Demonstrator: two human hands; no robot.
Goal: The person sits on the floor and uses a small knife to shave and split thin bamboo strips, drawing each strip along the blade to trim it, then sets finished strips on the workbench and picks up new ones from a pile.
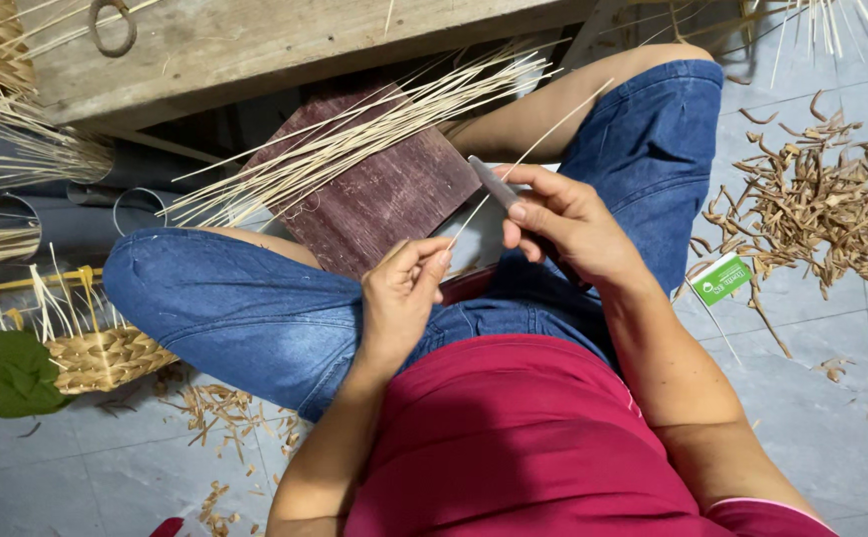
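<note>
I sit cross-legged in blue denim shorts and a red top. My left hand point(406, 288) pinches the near end of a thin pale cane strip point(533, 149) that runs up and right. My right hand point(565, 221) grips a slim grey knife point(494, 184), its blade lying against the strip just above my left fingers. A bundle of long pale strips point(354, 139) lies fanned across a dark reddish wooden board point(384, 199) resting by my knees.
A heap of brown cane shavings point(812, 199) lies on the grey tile floor at right, with a small green-and-white packet point(720, 278) beside it. A half-woven basket point(96, 353) and a green leaf point(6, 373) sit at left. A wooden bench point(255, 40) stands ahead.
</note>
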